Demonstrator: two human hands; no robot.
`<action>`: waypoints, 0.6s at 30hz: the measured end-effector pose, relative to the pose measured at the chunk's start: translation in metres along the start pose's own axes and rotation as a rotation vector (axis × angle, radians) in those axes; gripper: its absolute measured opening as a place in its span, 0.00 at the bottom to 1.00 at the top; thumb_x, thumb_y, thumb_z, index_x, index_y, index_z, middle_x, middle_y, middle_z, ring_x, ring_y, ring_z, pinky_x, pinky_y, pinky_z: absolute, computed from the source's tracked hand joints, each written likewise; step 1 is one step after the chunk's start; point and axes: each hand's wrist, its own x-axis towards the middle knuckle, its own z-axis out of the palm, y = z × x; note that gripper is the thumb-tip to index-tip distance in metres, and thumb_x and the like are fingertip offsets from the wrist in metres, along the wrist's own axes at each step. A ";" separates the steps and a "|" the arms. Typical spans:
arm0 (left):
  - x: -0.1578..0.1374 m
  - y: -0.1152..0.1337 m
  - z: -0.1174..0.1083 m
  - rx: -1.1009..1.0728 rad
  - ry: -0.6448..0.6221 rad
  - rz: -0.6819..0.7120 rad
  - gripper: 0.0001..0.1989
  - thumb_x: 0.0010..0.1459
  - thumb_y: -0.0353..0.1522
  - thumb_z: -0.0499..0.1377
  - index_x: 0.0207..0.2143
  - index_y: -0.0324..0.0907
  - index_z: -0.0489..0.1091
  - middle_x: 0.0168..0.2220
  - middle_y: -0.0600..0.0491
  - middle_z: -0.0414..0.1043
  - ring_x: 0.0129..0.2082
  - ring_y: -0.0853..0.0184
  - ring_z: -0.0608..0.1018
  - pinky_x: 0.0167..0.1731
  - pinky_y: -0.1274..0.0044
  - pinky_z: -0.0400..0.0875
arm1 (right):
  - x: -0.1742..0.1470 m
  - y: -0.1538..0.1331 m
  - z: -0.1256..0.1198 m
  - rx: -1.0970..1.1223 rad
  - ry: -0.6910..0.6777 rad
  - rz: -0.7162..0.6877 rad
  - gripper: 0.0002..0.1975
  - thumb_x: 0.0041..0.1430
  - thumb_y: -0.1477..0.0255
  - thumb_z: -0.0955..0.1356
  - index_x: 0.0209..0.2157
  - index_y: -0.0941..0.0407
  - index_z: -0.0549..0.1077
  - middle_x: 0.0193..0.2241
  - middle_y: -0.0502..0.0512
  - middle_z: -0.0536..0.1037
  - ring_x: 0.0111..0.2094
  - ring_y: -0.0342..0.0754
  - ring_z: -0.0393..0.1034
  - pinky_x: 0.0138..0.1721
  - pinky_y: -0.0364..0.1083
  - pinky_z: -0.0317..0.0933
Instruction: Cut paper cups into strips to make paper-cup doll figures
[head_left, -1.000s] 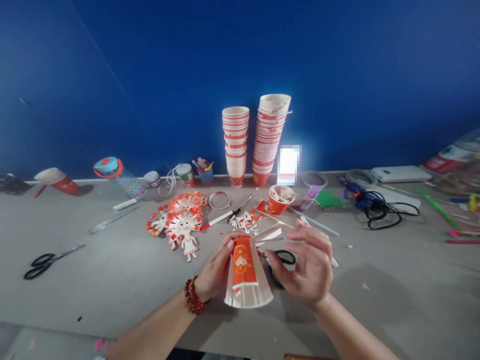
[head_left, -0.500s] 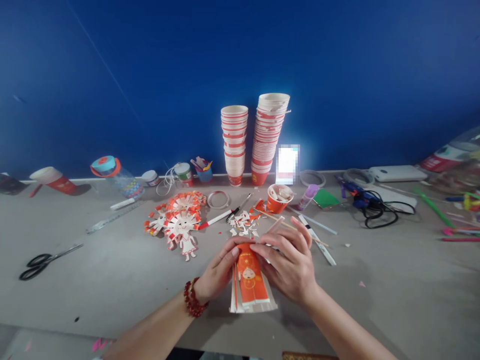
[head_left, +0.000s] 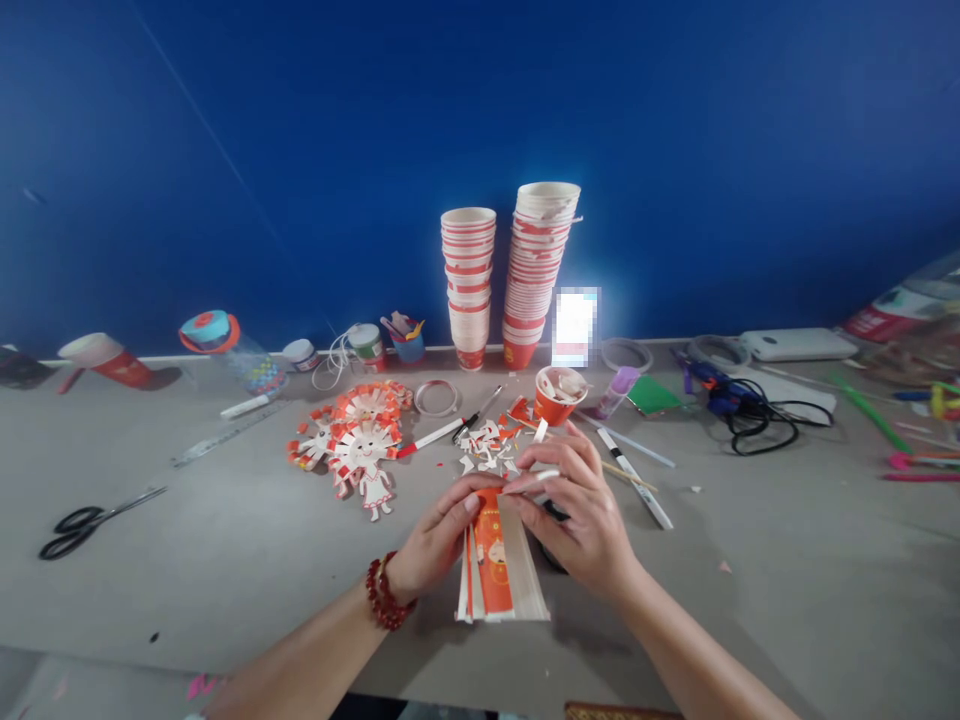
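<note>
A red and white paper cup (head_left: pixel 495 570), slit lengthwise into strips and printed with a cartoon figure, lies between my hands with its strips toward me. My left hand (head_left: pixel 441 528) is wrapped round its left side, thumb on top. With its fingertips, my right hand (head_left: pixel 581 510) pinches the far right edge of the cup. A narrow white paper strip (head_left: pixel 541 432) sticks up by the right fingers. Under the right palm shows a dark curved object (head_left: pixel 555 540), mostly hidden; I cannot tell whether the hand holds it.
Beyond my hands lie paper scraps (head_left: pixel 491 447), markers and a scrap-filled cup (head_left: pixel 561 397). Two cup stacks (head_left: pixel 469 290) stand by the blue wall. To the left are fringed paper dolls (head_left: pixel 367 455) and scissors (head_left: pixel 90 520); to the right, a glue gun (head_left: pixel 712 390) with a black cord.
The printed panel has shifted left and narrowed, with pale strips now showing beside it. My right fingers have curled, and a white strip and a dark curved object now show near them.
</note>
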 end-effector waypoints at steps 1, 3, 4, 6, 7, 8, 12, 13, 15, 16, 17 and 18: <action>0.000 -0.001 -0.001 -0.014 0.010 -0.020 0.13 0.62 0.37 0.53 0.44 0.43 0.74 0.46 0.49 0.71 0.47 0.63 0.71 0.49 0.75 0.63 | 0.000 0.001 0.001 0.018 -0.008 0.017 0.03 0.56 0.75 0.68 0.30 0.52 0.74 0.37 0.54 0.75 0.42 0.54 0.68 0.58 0.64 0.46; 0.000 -0.003 -0.001 -0.041 0.039 -0.053 0.13 0.61 0.38 0.55 0.42 0.43 0.74 0.45 0.50 0.72 0.44 0.65 0.72 0.46 0.76 0.64 | -0.002 0.002 0.002 0.043 -0.026 0.060 0.03 0.57 0.74 0.68 0.29 0.53 0.72 0.37 0.54 0.74 0.42 0.53 0.68 0.58 0.63 0.47; -0.001 -0.004 -0.001 -0.051 0.054 -0.063 0.12 0.60 0.38 0.56 0.41 0.43 0.75 0.44 0.51 0.72 0.42 0.65 0.72 0.45 0.77 0.65 | -0.002 0.003 0.003 0.050 -0.035 0.084 0.03 0.57 0.75 0.67 0.30 0.53 0.71 0.36 0.54 0.74 0.42 0.53 0.68 0.58 0.63 0.47; -0.001 -0.005 -0.001 -0.069 0.073 -0.074 0.12 0.59 0.38 0.57 0.40 0.43 0.75 0.42 0.51 0.73 0.40 0.67 0.72 0.43 0.77 0.66 | -0.002 0.002 0.003 0.063 -0.056 0.128 0.03 0.57 0.75 0.66 0.30 0.53 0.70 0.36 0.54 0.73 0.41 0.53 0.67 0.58 0.63 0.45; -0.001 -0.005 0.000 -0.078 0.074 -0.076 0.11 0.59 0.38 0.57 0.39 0.42 0.75 0.42 0.51 0.73 0.39 0.67 0.72 0.42 0.78 0.66 | -0.002 0.001 0.003 0.072 -0.063 0.147 0.03 0.58 0.75 0.66 0.30 0.53 0.69 0.36 0.54 0.72 0.41 0.52 0.67 0.58 0.63 0.44; -0.002 -0.005 0.001 -0.088 0.073 -0.078 0.11 0.59 0.38 0.57 0.40 0.42 0.75 0.41 0.51 0.73 0.39 0.67 0.73 0.42 0.78 0.66 | -0.002 0.000 0.004 0.083 -0.064 0.165 0.03 0.58 0.74 0.66 0.30 0.53 0.69 0.36 0.54 0.72 0.42 0.53 0.67 0.58 0.63 0.46; -0.002 -0.003 0.003 -0.096 0.070 -0.080 0.12 0.59 0.38 0.57 0.41 0.42 0.74 0.40 0.50 0.73 0.39 0.66 0.73 0.42 0.77 0.66 | -0.002 -0.003 0.004 0.163 -0.068 0.273 0.06 0.59 0.72 0.66 0.28 0.53 0.67 0.38 0.56 0.71 0.44 0.55 0.63 0.42 0.53 0.64; -0.001 -0.003 0.003 -0.085 0.073 -0.078 0.12 0.59 0.38 0.57 0.41 0.41 0.74 0.40 0.50 0.73 0.39 0.65 0.73 0.43 0.76 0.66 | -0.002 -0.004 0.004 0.179 -0.074 0.293 0.06 0.59 0.71 0.66 0.28 0.53 0.67 0.38 0.57 0.70 0.44 0.54 0.62 0.37 0.50 0.65; -0.001 -0.002 0.004 -0.056 0.076 -0.073 0.13 0.59 0.38 0.57 0.41 0.41 0.75 0.41 0.50 0.74 0.40 0.65 0.73 0.44 0.76 0.66 | -0.001 -0.005 0.005 0.186 -0.079 0.304 0.06 0.59 0.71 0.65 0.28 0.53 0.66 0.37 0.56 0.70 0.43 0.53 0.62 0.36 0.49 0.65; -0.001 -0.002 0.004 -0.046 0.075 -0.071 0.13 0.59 0.38 0.57 0.41 0.41 0.75 0.41 0.50 0.74 0.40 0.64 0.73 0.44 0.75 0.66 | -0.001 -0.005 0.005 0.174 -0.075 0.298 0.06 0.59 0.72 0.65 0.28 0.53 0.65 0.37 0.56 0.70 0.42 0.53 0.63 0.38 0.50 0.64; -0.001 -0.002 0.004 -0.040 0.073 -0.070 0.13 0.59 0.38 0.57 0.41 0.41 0.75 0.41 0.50 0.74 0.40 0.64 0.73 0.44 0.75 0.66 | -0.001 -0.005 0.006 0.158 -0.068 0.288 0.06 0.59 0.72 0.65 0.28 0.53 0.65 0.36 0.55 0.70 0.41 0.53 0.63 0.41 0.51 0.63; -0.001 -0.003 0.004 -0.035 0.073 -0.070 0.13 0.59 0.38 0.57 0.41 0.41 0.74 0.41 0.50 0.74 0.41 0.64 0.73 0.44 0.75 0.65 | -0.001 -0.005 0.006 0.141 -0.058 0.274 0.06 0.59 0.72 0.65 0.28 0.53 0.64 0.36 0.54 0.70 0.40 0.52 0.64 0.45 0.53 0.61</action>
